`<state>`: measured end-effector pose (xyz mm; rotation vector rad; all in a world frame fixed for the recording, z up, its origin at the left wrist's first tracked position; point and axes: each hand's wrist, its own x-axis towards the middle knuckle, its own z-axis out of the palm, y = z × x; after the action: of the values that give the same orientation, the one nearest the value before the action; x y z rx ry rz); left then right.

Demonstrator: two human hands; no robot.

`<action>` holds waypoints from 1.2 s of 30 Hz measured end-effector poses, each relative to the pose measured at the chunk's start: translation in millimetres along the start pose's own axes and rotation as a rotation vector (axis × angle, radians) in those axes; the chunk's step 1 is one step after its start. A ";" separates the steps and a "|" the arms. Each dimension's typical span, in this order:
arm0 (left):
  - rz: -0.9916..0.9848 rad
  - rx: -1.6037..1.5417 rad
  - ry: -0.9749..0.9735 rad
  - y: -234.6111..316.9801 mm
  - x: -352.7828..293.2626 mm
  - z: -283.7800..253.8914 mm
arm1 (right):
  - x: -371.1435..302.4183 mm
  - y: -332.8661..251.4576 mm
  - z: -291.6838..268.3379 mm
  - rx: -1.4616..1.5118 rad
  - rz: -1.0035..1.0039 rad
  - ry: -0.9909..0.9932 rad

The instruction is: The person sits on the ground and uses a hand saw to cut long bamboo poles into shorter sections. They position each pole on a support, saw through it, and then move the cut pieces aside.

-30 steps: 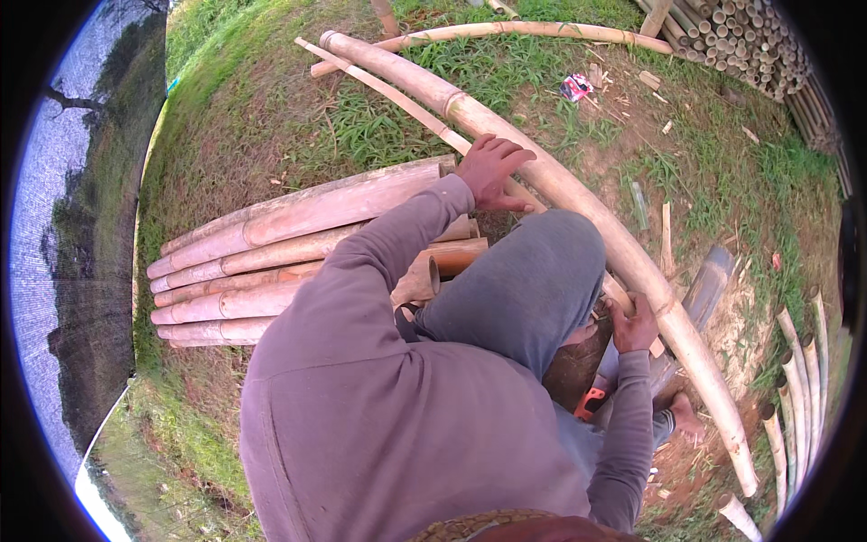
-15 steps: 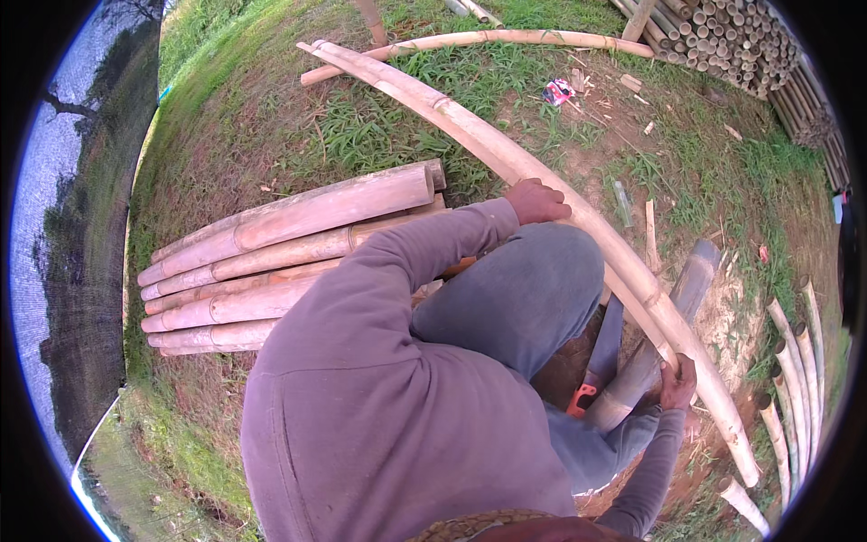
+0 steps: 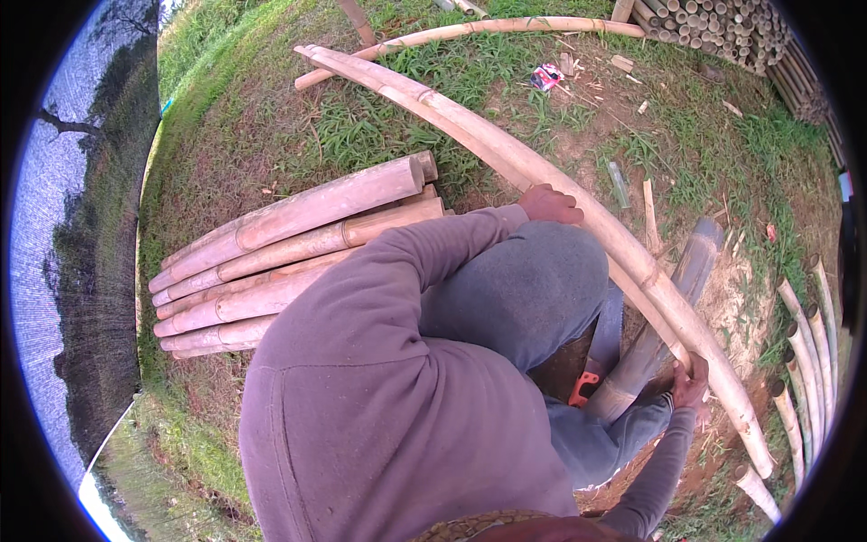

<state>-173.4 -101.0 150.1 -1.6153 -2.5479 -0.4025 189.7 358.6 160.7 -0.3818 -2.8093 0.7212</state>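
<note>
Two long pale bamboo poles lie side by side and slant across in front of me; the longer bamboo pole (image 3: pixel 632 257) is on the far side, the shorter bamboo pole (image 3: pixel 648 312) on the near side. By my knee, my left hand (image 3: pixel 553 206) is closed on the near edge of the pair. My right hand (image 3: pixel 690 384) grips the end of the shorter one, fingers curled round it beside the longer one. Beneath them a thick grey bamboo piece (image 3: pixel 695 266) rests on the ground. Next to it stands a saw (image 3: pixel 607 334) with an orange handle, partly covered by my leg.
Several cut bamboo lengths (image 3: pixel 312 212) are stacked at the left. Another bamboo pole (image 3: pixel 506 27) crosses at the far side, under the far ends of the pair. More poles (image 3: pixel 804 361) lie at the right, and a large bamboo pile (image 3: pixel 713 23) stands far right. A clear bottle (image 3: pixel 619 185) lies on the grass.
The view has shifted slightly. My right hand's fingers have come further round the shorter bamboo pole's end. My left hand keeps its place on the poles.
</note>
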 end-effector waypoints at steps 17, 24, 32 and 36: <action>0.032 -0.273 0.218 30.5 32.1 -3.8 | 48.2 7.1 -9.5 -0.207 0.055 0.188; 0.092 -0.176 0.112 27.1 38.2 7.1 | 18.6 -33.8 18.5 -0.465 0.018 0.415; 0.171 -0.158 0.102 13.5 43.2 16.9 | -93.0 -132.2 187.6 -0.311 0.516 -0.683; 0.167 -0.123 0.087 -3.4 38.6 29.1 | -83.4 -154.0 200.4 -0.143 0.883 -0.548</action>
<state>-191.5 -60.8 130.1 -1.7929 -2.3460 -0.6082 184.3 115.0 53.5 -1.7521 -3.1244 0.8663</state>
